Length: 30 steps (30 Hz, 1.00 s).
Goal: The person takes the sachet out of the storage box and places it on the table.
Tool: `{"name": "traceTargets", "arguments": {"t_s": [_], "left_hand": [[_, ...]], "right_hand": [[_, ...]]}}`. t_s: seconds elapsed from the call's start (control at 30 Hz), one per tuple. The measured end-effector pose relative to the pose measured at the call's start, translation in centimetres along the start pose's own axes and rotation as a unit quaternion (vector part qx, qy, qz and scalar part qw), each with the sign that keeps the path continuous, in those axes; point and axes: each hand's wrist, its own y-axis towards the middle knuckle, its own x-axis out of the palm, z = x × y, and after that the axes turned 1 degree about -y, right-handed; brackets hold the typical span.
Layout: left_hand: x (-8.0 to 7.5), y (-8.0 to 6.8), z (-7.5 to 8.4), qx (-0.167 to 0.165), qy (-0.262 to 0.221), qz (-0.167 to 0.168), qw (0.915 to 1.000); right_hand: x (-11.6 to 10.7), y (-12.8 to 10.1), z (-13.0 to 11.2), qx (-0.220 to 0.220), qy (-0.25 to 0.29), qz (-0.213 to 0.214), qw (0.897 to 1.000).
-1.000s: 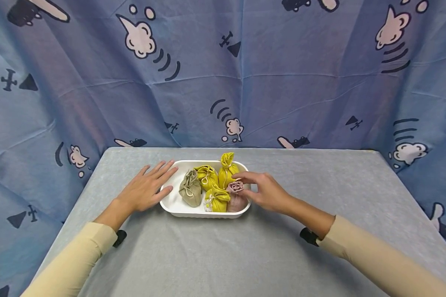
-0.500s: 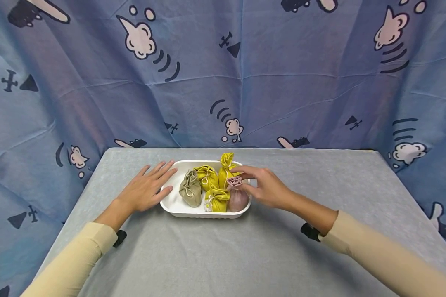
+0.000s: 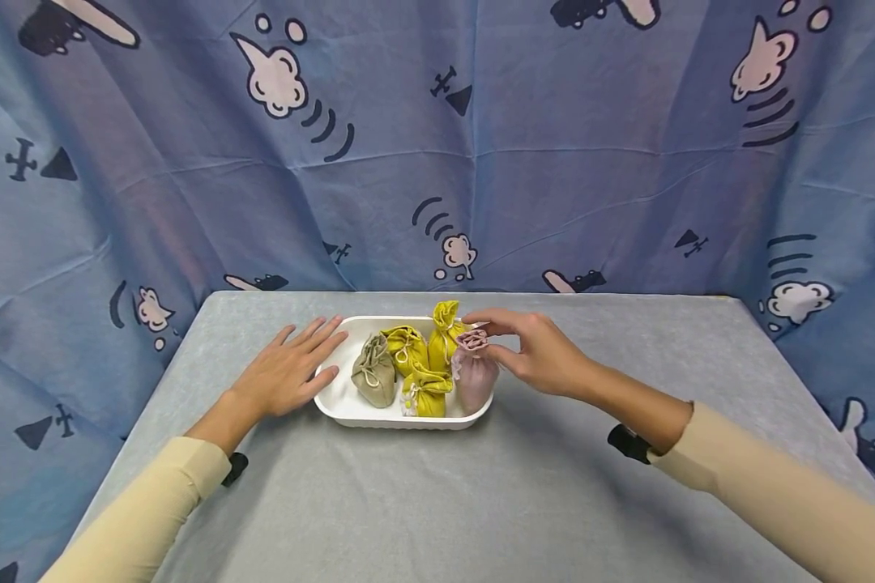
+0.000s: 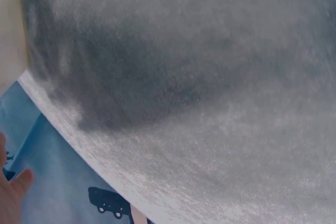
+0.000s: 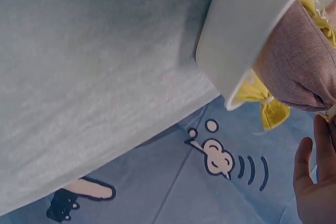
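Left hand (image 3: 286, 374) lies flat on the grey surface (image 3: 437, 494), fingers straight, touching the white tray's (image 3: 335, 398) left rim. Tray holds a tan pouch (image 3: 374, 374) and yellow pouches (image 3: 417, 364). Pink pouch (image 3: 474, 374) stands upright at the tray's right end (long axis vertical, gathered neck up), right hand (image 3: 543, 355) grip pinching that neck. Bare surface right of the tray and in front.

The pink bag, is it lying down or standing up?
Standing up: the right hand pinches the pink bag by its gathered top in the white tray.
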Motion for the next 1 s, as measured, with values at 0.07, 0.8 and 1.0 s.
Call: {"name": "traceTargets", "arguments": {"t_s": [0.07, 0.8, 1.0], "left_hand": [[0.0, 0.0, 0.0, 0.001, 0.000, 0.002, 1.0000], [0.2, 0.0, -0.1, -0.003, -0.009, 0.001, 1.0000], [0.3, -0.1, -0.1, -0.003, -0.015, 0.003, 0.9999]], "right_hand": [[-0.4, 0.0, -0.1, 0.002, -0.004, 0.003, 1.000], [-5.6, -2.5, 3.0, 0.012, -0.077, 0.061, 0.995], [-6.6, -3.4, 4.8, 0.025, -0.100, 0.069, 0.992]]}}
